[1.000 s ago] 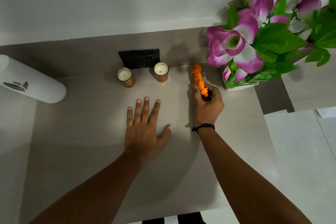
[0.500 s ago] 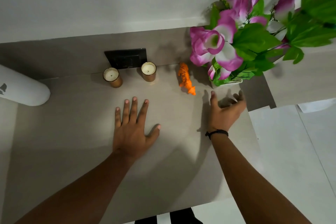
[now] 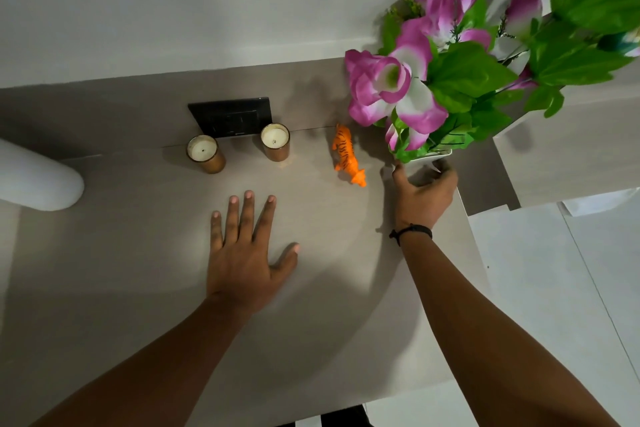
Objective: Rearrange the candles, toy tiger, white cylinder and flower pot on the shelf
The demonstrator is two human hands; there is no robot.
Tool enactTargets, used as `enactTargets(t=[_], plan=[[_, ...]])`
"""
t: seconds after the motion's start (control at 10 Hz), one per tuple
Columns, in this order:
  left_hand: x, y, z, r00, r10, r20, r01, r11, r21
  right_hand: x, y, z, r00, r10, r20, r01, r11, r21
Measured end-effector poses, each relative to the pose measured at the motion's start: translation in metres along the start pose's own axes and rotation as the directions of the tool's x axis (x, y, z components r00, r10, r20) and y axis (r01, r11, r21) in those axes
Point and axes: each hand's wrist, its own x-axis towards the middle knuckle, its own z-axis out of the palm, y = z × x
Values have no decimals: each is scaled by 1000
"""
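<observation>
Right hand takes hold of the flower pot at the shelf's right edge.

The right hand wraps its grip around the white flower pot, thumb on its left side, fingers on its right; the left hand lies flat and empty, fingers spread, mid-shelf. The toy tiger stands just left of the pot, 2 candles sit by the back edge, the white cylinder at the left edge. Moving the pot next likely calls for a steady lift, its blooms overhanging the tiger.
</observation>
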Motion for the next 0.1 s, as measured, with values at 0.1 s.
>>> enactTargets(t=[0.1], plan=[[-7,-5,-16,999,-10,-48,10,1000,0,-8,-17,-3,1000,2,18,-2,999,39]])
